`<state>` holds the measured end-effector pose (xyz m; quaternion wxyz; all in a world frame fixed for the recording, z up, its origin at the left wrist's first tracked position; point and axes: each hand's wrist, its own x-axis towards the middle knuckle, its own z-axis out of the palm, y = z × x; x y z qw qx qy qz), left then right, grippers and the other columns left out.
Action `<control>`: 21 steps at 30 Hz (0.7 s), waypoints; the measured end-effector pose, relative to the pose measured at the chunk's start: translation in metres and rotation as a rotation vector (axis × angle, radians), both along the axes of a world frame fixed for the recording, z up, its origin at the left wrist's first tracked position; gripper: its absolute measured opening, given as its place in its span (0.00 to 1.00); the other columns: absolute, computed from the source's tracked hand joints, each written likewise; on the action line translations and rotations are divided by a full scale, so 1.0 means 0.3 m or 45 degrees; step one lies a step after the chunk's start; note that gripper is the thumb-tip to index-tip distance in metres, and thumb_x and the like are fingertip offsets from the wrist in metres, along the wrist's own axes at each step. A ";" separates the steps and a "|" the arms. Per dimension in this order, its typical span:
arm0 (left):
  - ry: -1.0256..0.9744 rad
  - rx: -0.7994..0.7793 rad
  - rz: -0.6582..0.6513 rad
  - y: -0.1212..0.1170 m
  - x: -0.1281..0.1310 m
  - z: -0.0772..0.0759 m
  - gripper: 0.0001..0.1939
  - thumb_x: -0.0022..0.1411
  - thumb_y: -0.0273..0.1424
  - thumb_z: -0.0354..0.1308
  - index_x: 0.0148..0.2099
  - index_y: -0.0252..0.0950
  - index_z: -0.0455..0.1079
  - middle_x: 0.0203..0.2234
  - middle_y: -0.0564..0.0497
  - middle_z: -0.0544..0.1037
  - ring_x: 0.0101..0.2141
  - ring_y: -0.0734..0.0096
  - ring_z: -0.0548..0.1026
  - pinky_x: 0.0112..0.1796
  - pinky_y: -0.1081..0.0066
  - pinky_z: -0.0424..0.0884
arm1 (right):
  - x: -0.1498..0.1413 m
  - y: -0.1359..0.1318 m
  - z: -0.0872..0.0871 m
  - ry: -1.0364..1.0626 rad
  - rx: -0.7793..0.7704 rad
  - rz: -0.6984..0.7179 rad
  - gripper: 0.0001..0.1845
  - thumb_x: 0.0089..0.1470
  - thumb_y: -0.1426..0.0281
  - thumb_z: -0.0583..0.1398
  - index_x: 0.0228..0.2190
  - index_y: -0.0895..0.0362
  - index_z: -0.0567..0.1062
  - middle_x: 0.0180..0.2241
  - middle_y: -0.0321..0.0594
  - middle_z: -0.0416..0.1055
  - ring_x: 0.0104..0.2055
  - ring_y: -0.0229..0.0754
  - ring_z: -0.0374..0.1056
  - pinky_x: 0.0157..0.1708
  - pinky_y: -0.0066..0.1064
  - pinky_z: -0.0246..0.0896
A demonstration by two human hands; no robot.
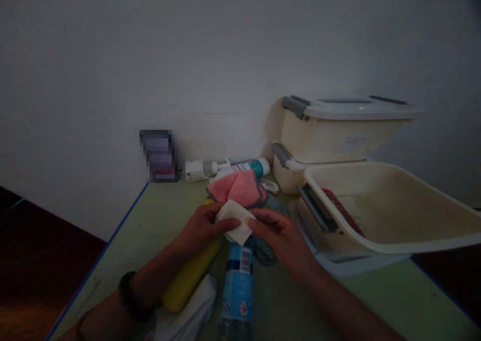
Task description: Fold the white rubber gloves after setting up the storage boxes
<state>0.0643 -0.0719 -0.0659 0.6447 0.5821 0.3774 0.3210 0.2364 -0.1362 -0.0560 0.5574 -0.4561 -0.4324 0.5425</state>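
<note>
A small white folded tissue (236, 219) is pinched between my two hands above the table. My left hand (207, 224) grips its left side with the thumb lying on top. My right hand (276, 229) holds the right corner between thumb and fingers. Behind the tissue lies a pink cloth (237, 186) with a dark edge. A bottle with a blue label (237, 286) lies below my hands. A long yellow thing (190, 281), its kind unclear, is partly covered by my left arm. Dark green mesh-like material (265, 250) shows beneath my right hand.
At the right stands an open cream bin (394, 248) with a red patterned thing inside. Behind it are stacked lidded boxes (338, 135). A pump bottle (195, 170) and a white-and-teal bottle (259, 167) lie by the wall. Crumpled white material (191, 311) rests in front.
</note>
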 end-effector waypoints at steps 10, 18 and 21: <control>-0.002 -0.014 0.001 -0.002 0.005 0.008 0.12 0.45 0.33 0.70 0.32 0.33 0.77 0.24 0.53 0.80 0.24 0.72 0.74 0.28 0.75 0.70 | 0.004 0.002 0.005 -0.009 -0.117 0.047 0.12 0.43 0.60 0.68 0.29 0.53 0.82 0.26 0.35 0.77 0.31 0.38 0.72 0.36 0.31 0.69; 0.008 -0.111 -0.051 -0.001 0.004 0.006 0.11 0.44 0.33 0.70 0.31 0.33 0.78 0.24 0.52 0.81 0.25 0.71 0.75 0.30 0.74 0.71 | 0.014 0.006 0.005 -0.110 -0.014 0.003 0.09 0.43 0.66 0.68 0.31 0.54 0.82 0.24 0.33 0.76 0.25 0.34 0.68 0.29 0.27 0.65; -0.002 -0.124 -0.082 -0.001 0.002 0.007 0.11 0.43 0.32 0.71 0.31 0.32 0.78 0.24 0.53 0.80 0.24 0.71 0.75 0.29 0.74 0.71 | 0.017 0.001 0.022 -0.150 -0.003 0.065 0.10 0.43 0.67 0.67 0.32 0.55 0.81 0.24 0.33 0.75 0.23 0.33 0.67 0.25 0.25 0.62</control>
